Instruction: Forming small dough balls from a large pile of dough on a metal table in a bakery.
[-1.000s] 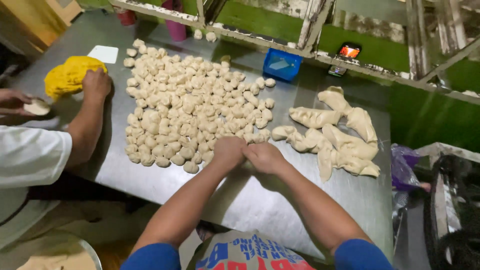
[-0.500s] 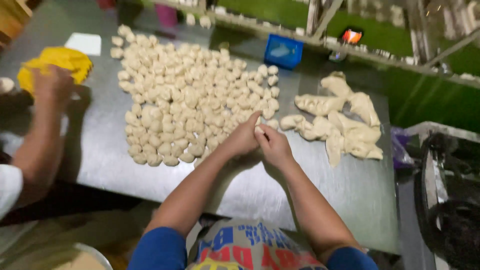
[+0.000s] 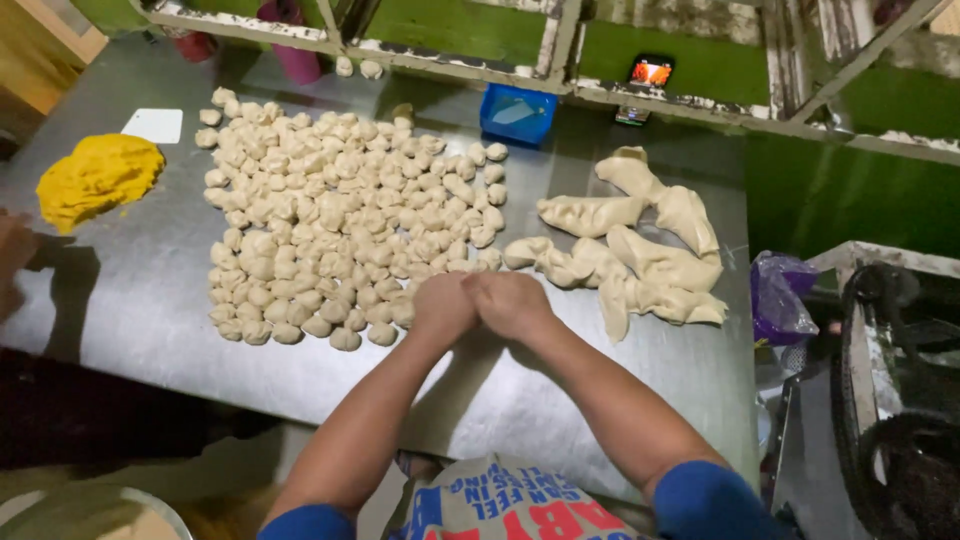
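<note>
Dough balls [image 3: 345,225], small and pale, lie packed in a broad patch over the centre and upper left of the frame, on a grey metal desk [image 3: 150,300]. Just below the lower right edge of that patch, near the middle of the frame, the two hands meet knuckle to knuckle. The left hand [image 3: 443,305] is curled with its fingers [image 3: 432,292] folded under, and the right hand [image 3: 513,300] is curled the same way, pressed against it. Both are closed down toward the desk, and whatever lies between or under them is hidden, so I cannot tell whether they grip a piece of dough. The left hand sits just beside the nearest balls at the patch's lower edge.

To the right of centre, several long twisted dough strips [image 3: 630,245] lie in a loose heap on the desk, their nearest end close to the right hand. In the upper left, a mound of yellow filling [image 3: 98,178] sits beside a white square card [image 3: 153,124]. At the far left edge another person's hand [image 3: 12,262] shows partly, resting on the desk below the yellow mound. Along the top, a blue tub [image 3: 517,112] stands at the back of the desk under a worn window frame [image 3: 560,50], and a small lit phone [image 3: 651,72] rests on the sill. A purple plastic bag [image 3: 783,295] hangs off the desk's right side.
</note>
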